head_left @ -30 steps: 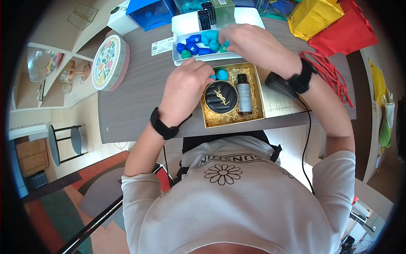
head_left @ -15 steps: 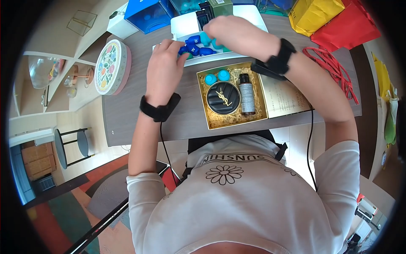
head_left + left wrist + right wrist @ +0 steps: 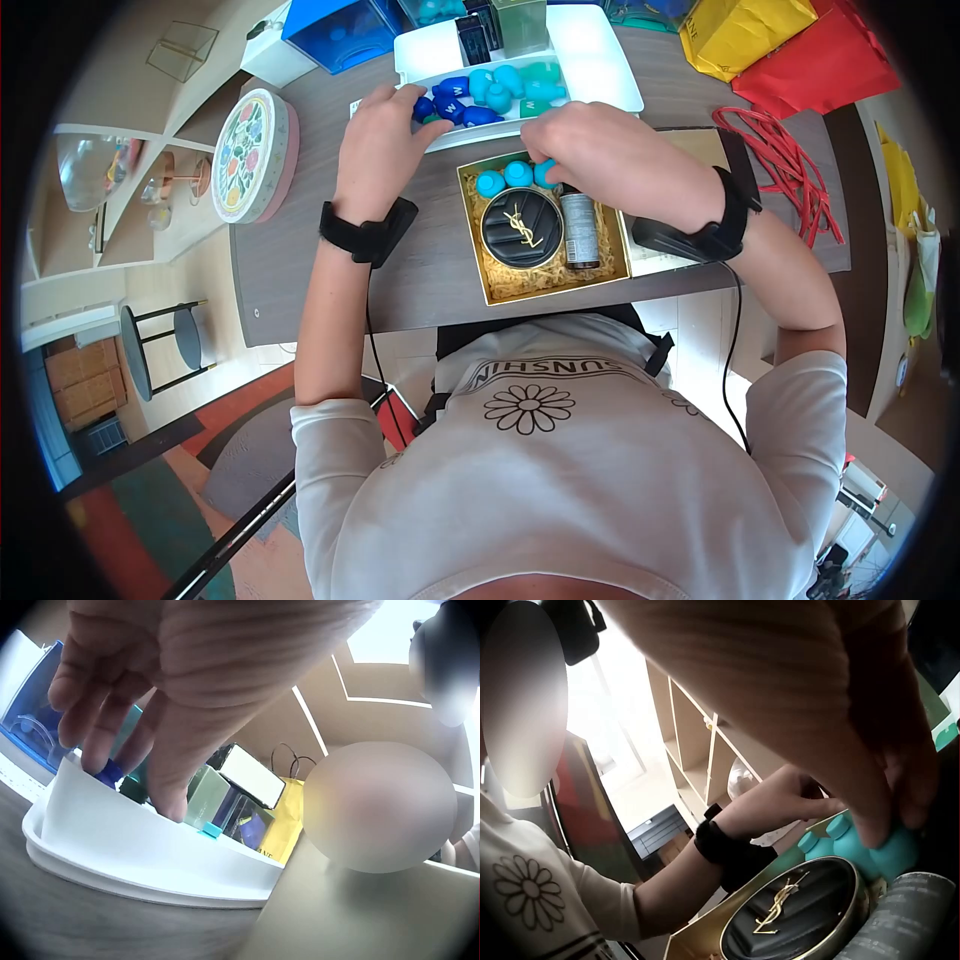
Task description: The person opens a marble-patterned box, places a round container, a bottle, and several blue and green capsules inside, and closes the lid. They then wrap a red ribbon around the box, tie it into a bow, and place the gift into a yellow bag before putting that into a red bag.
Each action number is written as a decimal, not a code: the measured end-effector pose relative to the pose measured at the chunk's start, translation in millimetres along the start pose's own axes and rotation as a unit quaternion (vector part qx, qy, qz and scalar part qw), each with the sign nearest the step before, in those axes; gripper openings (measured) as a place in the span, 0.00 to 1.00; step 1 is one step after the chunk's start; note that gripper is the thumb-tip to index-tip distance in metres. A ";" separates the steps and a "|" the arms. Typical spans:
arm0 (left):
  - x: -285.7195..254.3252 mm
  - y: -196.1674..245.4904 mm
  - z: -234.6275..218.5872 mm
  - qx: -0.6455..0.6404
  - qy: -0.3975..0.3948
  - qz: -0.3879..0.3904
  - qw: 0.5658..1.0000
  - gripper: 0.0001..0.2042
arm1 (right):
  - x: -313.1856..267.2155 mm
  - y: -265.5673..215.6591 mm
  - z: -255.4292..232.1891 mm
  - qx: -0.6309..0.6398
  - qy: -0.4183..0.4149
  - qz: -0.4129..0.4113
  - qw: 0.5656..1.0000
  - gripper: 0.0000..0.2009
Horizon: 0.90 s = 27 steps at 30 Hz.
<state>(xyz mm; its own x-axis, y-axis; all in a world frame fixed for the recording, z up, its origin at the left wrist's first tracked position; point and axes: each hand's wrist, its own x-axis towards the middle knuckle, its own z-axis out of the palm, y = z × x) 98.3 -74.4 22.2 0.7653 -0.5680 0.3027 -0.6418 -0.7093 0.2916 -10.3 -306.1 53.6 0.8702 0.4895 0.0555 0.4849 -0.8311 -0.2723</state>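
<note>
At the top of the gold box [image 3: 548, 294], my right hand [image 3: 625, 165] pinches a teal capsule [image 3: 544, 174] [image 3: 896, 851] beside two others [image 3: 518, 173]. Below them in the box lie a black round compact [image 3: 522, 228] [image 3: 791, 915] and a dark bottle [image 3: 580, 235]. My left hand [image 3: 378, 150] reaches over the near left rim of the white tray [image 3: 600, 75] [image 3: 150, 859], thumb and fingers apart, next to blue capsules [image 3: 452, 110]. In the left wrist view a blue piece [image 3: 111, 774] shows by its fingertips; whether they touch is unclear.
Dark bottles [image 3: 472, 40] and a green box [image 3: 524, 28] stand in the tray. A round floral tin [image 3: 250, 155] sits left, a blue box [image 3: 340, 35] back left. Red cord [image 3: 785, 165], a yellow bag [image 3: 745, 35] and a red bag [image 3: 820, 65] lie right.
My right hand has come from the tray down to the gold box, where a third teal capsule now shows. My left hand moved from the box to the tray's left end and has stayed there.
</note>
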 end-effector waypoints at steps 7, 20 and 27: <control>1.6 -2.9 -2.1 -0.006 -0.012 0.001 1.000 0.17 | 36.7 32.7 -38.9 -0.038 0.051 0.068 0.996 0.10; -3.1 -1.7 -4.2 -0.032 -0.009 -0.001 0.999 0.16 | 72.5 67.9 15.3 -0.181 0.054 0.027 0.982 0.10; -3.9 -4.8 2.7 -0.042 0.005 0.005 0.999 0.08 | 72.9 69.1 10.6 -0.216 -0.042 -0.013 0.975 0.10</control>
<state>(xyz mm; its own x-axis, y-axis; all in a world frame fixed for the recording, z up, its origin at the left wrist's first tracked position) 98.5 -69.9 17.2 0.7590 -0.5697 0.3152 -0.6510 -0.6660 0.3641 85.7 -325.0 28.6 0.8556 0.5169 -0.0273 0.5142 -0.8427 0.1594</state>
